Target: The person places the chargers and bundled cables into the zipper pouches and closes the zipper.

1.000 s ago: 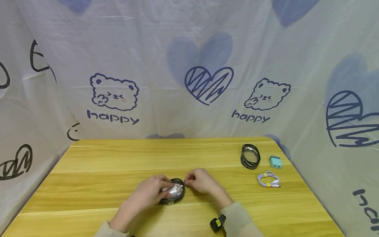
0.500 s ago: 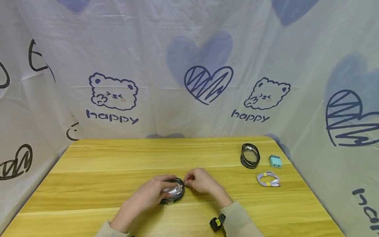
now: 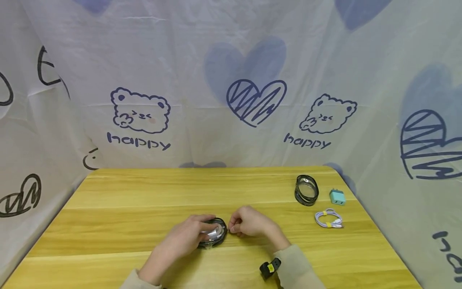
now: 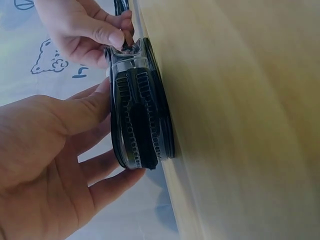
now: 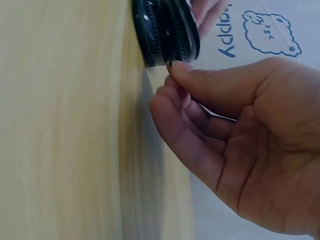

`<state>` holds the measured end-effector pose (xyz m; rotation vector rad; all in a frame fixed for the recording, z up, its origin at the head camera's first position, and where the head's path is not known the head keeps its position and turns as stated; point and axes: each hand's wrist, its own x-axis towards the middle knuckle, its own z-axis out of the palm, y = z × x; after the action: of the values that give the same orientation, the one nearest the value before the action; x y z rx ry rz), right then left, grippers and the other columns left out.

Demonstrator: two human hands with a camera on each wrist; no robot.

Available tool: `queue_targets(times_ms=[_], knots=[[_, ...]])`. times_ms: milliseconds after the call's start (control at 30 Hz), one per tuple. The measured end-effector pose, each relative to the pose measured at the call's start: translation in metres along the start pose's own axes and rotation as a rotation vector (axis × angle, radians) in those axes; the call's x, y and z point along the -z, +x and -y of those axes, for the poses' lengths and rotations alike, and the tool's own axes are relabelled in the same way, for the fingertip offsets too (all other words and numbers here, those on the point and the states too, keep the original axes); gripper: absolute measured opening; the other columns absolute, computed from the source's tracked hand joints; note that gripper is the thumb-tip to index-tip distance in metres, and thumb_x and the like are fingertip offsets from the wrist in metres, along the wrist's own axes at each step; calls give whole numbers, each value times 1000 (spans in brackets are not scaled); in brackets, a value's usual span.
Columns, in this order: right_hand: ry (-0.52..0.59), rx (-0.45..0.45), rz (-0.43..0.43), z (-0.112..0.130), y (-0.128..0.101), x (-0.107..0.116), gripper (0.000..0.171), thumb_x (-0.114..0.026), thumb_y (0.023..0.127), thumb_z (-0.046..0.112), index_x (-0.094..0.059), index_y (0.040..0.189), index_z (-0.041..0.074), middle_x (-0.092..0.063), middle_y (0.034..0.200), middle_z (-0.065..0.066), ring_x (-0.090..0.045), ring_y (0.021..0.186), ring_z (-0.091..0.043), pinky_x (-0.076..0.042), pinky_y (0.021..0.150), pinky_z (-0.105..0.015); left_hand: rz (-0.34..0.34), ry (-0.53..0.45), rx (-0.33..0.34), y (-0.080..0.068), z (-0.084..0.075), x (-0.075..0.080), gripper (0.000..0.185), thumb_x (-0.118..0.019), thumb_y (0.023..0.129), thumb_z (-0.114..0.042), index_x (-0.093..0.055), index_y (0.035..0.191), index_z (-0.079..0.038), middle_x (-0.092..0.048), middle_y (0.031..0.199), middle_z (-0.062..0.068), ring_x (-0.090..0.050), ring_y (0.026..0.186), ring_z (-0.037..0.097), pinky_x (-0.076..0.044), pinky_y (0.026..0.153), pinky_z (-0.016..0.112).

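Observation:
A round clear case with a black coiled band inside lies flat on the wooden table, near its front middle. My left hand covers it; in the left wrist view the thumb and fingers grip the case around its rim. My right hand is just right of the case and pinches a small dark tab at the rim between thumb and forefinger. In the right wrist view the pinching fingertips touch the edge of the case.
A second round case stands on edge at the back right. Beside it are a teal charger plug and a coiled white cable. A printed cloth backdrop surrounds the table on three sides.
The right hand has shifted slightly to the right while still pinching at the rim. The left hand stays on the case.

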<state>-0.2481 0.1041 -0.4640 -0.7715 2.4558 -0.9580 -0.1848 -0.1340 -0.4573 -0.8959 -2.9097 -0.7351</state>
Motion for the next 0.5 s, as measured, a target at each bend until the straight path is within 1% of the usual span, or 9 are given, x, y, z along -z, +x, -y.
queue_targets(times_ms=[100,200,300,500], knots=[[24,-7,34,-1,-1,2,17,-70,96,-1,-72,82,8,-67,73,-2,-62,64,-12,-53,55,-22,-1,1,-14,1,1,0,40,-81,86,-7,-76,126,-11,-63,143,13,-63,125,42,-58,94,56],[40,-18,34,-2,-1,2,15,-70,96,-1,-72,84,8,-68,74,-3,-63,65,-13,-55,56,-24,1,3,-27,1,1,1,39,-81,87,-8,-76,126,-10,-63,143,14,-63,124,43,-58,95,56],[47,-31,17,-2,-1,1,14,-69,96,0,-73,85,7,-68,75,-3,-63,65,-14,-56,57,-25,7,5,-27,1,2,1,38,-80,88,-9,-76,126,-10,-63,144,14,-62,125,43,-57,97,56],[40,-29,-43,-1,1,-3,12,-69,95,-1,-74,85,4,-69,75,-5,-62,63,-15,-53,55,-24,12,13,-10,1,4,1,37,-80,90,-14,-76,127,-11,-62,145,13,-61,127,43,-57,96,58]])
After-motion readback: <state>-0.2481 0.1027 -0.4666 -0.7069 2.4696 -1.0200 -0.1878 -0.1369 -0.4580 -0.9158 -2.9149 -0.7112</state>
